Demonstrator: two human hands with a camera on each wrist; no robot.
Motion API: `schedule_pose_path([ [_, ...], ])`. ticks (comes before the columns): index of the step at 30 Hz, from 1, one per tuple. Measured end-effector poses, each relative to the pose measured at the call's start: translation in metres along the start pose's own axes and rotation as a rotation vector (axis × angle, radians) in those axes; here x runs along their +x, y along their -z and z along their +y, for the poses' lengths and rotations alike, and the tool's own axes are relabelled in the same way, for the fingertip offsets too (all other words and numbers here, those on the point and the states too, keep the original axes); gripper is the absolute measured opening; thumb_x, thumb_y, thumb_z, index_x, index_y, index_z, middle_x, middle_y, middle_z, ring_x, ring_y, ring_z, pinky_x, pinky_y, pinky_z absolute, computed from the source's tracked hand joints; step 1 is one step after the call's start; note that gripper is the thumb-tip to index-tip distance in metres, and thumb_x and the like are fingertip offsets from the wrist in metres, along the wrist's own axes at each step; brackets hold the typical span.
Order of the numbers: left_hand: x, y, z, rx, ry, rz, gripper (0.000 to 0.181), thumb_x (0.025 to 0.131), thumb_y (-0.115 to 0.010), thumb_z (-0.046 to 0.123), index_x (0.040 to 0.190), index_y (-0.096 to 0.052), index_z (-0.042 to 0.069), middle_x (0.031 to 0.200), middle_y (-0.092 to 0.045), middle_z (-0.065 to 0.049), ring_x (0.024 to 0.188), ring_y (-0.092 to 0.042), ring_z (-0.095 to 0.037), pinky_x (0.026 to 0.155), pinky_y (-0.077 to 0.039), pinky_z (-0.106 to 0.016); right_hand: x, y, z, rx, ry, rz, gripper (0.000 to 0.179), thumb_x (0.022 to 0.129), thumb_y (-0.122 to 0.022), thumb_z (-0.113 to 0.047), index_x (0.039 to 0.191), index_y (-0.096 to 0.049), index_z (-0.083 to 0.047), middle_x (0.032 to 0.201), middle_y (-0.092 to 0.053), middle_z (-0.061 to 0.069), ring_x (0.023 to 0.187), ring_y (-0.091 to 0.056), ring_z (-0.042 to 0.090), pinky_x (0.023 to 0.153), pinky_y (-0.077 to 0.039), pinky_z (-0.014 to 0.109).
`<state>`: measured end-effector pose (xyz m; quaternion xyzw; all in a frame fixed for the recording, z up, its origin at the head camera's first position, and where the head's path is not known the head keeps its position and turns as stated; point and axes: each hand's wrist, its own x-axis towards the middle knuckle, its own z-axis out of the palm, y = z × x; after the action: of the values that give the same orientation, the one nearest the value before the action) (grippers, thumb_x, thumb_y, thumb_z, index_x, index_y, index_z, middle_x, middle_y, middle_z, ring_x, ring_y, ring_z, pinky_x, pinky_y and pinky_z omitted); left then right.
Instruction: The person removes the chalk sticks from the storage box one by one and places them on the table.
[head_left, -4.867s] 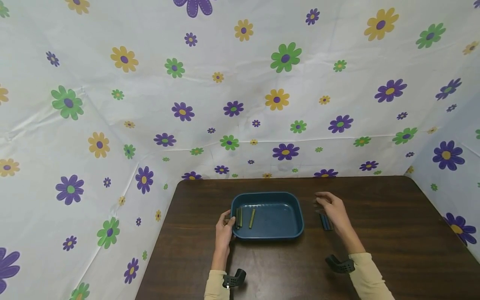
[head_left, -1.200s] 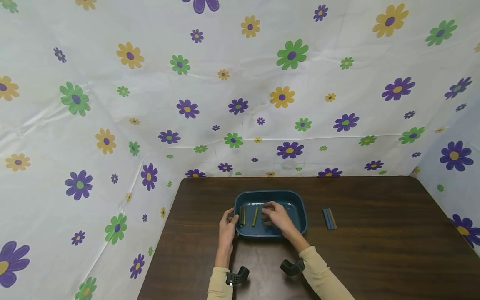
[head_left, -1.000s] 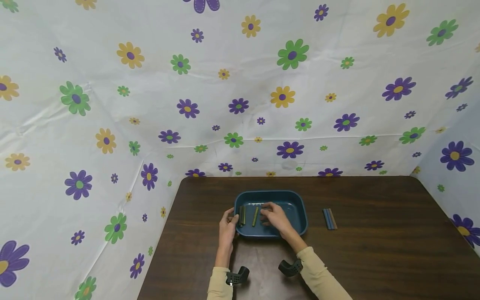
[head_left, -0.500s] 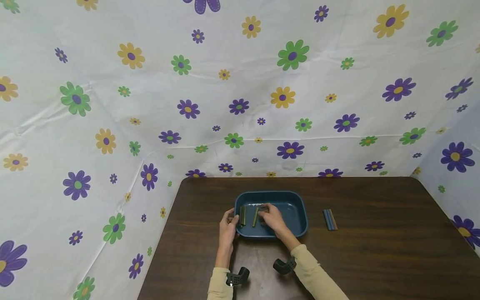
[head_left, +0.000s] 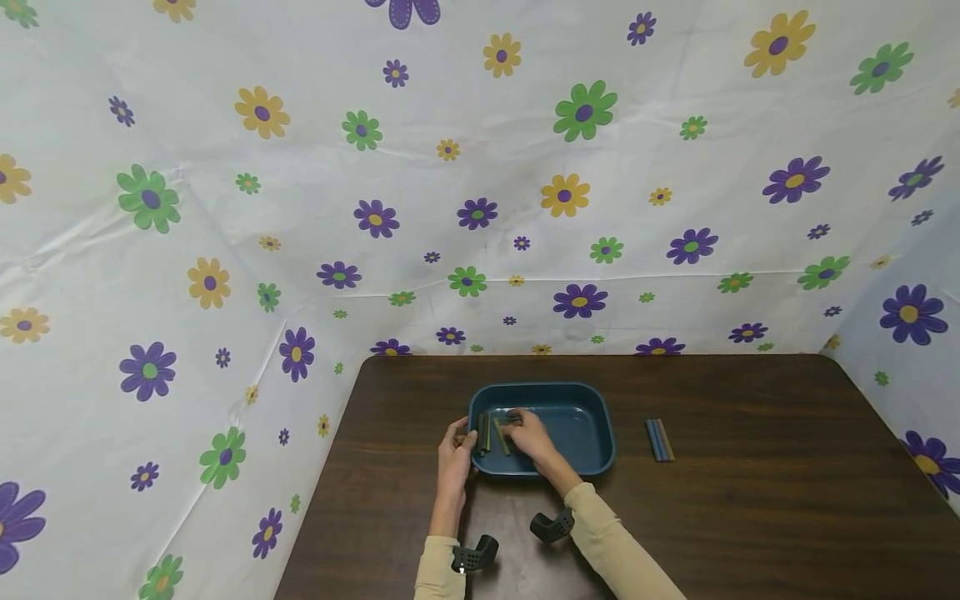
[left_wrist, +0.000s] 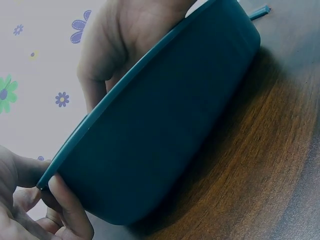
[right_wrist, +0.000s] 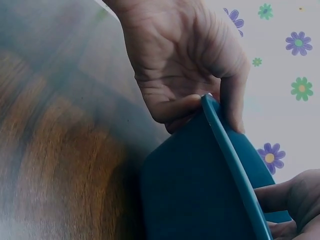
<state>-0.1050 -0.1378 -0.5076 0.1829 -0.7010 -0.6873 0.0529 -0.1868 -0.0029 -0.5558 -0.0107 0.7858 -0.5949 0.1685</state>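
A dark blue rectangular plastic tray (head_left: 603,433) stands on the table. My left hand (head_left: 453,454) grips its left rim; in the left wrist view the fingers (left_wrist: 70,205) lie under the lip. My right hand (head_left: 531,437) reaches down inside the tray, its fingertips right at a slim olive-green stick (head_left: 502,437), which lies slanted with its far end to the left. Whether the fingers pinch or push the stick I cannot tell. Dark sticks and a green one (head_left: 488,433) lie side by side along the tray's left wall. In both wrist views the wall hides the right fingertips.
To the right of the tray, blue sticks (head_left: 652,440) and a brown stick (head_left: 666,440) lie together on the brown wooden table (head_left: 750,467). A white cloth with printed flowers (head_left: 450,167) hangs behind and beside the table. Each wrist bears a black camera mount (head_left: 551,527).
My right hand came from the sticks on the table into the tray, then slid left. The single green stick has shifted left and turned to slant the other way. My left hand keeps its place.
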Motion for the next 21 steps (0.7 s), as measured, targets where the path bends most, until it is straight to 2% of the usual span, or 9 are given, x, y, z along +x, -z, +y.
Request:
schedule_pose_path([
  [5, 0.002, 0.001, -0.002, -0.008, -0.002, -0.010, 0.038, 0.104, -0.056, 0.003, 0.138, -0.054, -0.012, 0.095, -0.059, -0.029, 0.059, -0.049, -0.016, 0.054, -0.045, -0.029, 0.001, -0.006, -0.003, 0.003, 0.007, -0.008, 0.041, 0.096, -0.064, -0.005, 0.132, -0.058, 0.014, 0.121, -0.066, 0.028, 0.104, -0.066, 0.034, 0.083, -0.055, 0.044],
  [14, 0.003, 0.001, -0.004, -0.005, -0.008, -0.013, 0.038, 0.104, -0.055, 0.004, 0.139, -0.054, -0.011, 0.097, -0.059, -0.030, 0.060, -0.049, -0.015, 0.054, -0.045, -0.029, 0.002, -0.016, -0.006, 0.052, 0.018, 0.019, 0.041, 0.091, -0.065, -0.001, 0.128, -0.058, 0.014, 0.113, -0.068, 0.027, 0.093, -0.066, 0.030, 0.075, -0.055, 0.040],
  [21, 0.000, 0.000, -0.002, 0.001, -0.010, -0.009, 0.038, 0.104, -0.055, 0.003, 0.139, -0.054, -0.011, 0.098, -0.059, -0.030, 0.059, -0.048, -0.014, 0.054, -0.045, -0.029, 0.001, -0.019, -0.005, 0.072, 0.009, 0.038, 0.044, 0.089, -0.067, 0.002, 0.130, -0.057, 0.013, 0.109, -0.069, 0.025, 0.095, -0.066, 0.031, 0.079, -0.053, 0.042],
])
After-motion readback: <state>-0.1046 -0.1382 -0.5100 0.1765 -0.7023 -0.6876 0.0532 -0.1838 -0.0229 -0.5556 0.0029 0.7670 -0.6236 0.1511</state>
